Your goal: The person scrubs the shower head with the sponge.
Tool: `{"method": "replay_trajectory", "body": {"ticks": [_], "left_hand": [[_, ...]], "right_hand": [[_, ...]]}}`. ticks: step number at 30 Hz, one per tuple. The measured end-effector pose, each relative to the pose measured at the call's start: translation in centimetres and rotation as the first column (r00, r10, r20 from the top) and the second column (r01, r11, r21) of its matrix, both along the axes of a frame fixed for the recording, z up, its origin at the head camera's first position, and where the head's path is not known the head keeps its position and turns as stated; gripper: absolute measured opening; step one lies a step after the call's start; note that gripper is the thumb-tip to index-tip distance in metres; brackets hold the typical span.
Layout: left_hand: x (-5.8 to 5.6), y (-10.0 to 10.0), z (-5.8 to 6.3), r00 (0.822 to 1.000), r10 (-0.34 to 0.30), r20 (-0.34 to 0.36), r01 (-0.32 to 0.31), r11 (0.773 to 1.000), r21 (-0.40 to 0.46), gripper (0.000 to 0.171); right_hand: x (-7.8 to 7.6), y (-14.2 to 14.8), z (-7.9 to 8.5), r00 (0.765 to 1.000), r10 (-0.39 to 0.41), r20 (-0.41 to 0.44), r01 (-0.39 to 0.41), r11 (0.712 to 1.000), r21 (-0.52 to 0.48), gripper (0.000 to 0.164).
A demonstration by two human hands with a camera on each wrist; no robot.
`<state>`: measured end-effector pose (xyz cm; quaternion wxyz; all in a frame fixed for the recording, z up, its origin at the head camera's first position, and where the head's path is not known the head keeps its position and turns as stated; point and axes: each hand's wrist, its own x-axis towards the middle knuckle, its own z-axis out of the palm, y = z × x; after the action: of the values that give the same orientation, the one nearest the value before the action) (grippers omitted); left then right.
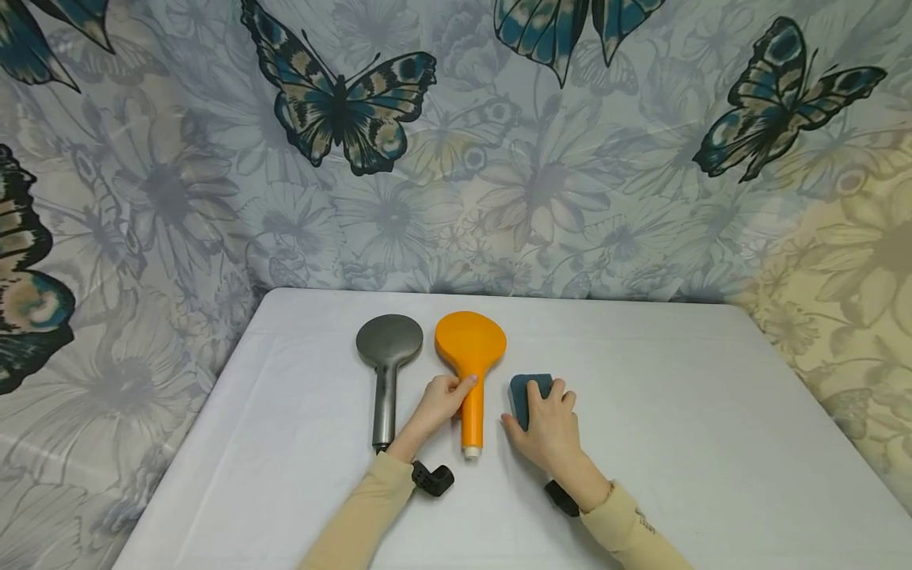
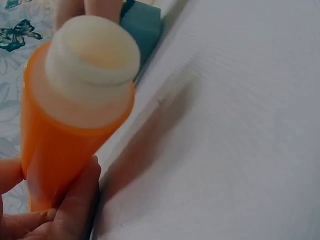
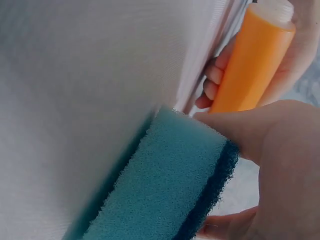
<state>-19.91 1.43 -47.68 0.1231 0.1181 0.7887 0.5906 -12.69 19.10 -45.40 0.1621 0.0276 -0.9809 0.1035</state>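
My left hand (image 1: 435,405) grips the handle of an orange shower head (image 1: 470,340), thumb over the top and fingers round the side. The round head points to the back of the table, and its white connector end (image 2: 95,55) faces me, with a shadow beneath it in the left wrist view. To the right, my right hand (image 1: 552,431) holds a blue sponge (image 3: 160,170) with a darker scouring layer (image 3: 212,187), between thumb and fingers, just above or on the cloth. Part of the sponge is hidden under the fingers in the head view.
A grey shower head (image 1: 389,340) lies left of the orange one, its handle end close to my left wrist. White cloth covers the table (image 1: 684,412). Behind it hangs a butterfly-patterned curtain (image 1: 541,190). Each wrist carries a black camera (image 1: 433,480).
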Motion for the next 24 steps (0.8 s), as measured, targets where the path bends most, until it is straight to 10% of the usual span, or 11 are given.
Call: {"method": "replay_trajectory", "body": {"ticks": [14, 24], "left_hand": [[1.1, 0.4, 1.3, 0.971, 0.065, -0.232, -0.117, 0.968, -0.221, 0.050], [1.2, 0.4, 1.6, 0.962, 0.074, -0.262, -0.142, 0.957, -0.252, 0.051]], "right_hand": [[0.5, 0.1, 0.9, 0.996, -0.060, 0.072, 0.052, 0.994, 0.100, 0.061], [0.6, 0.1, 1.4, 0.995, -0.051, 0.083, 0.044, 0.995, 0.087, 0.058]]}}
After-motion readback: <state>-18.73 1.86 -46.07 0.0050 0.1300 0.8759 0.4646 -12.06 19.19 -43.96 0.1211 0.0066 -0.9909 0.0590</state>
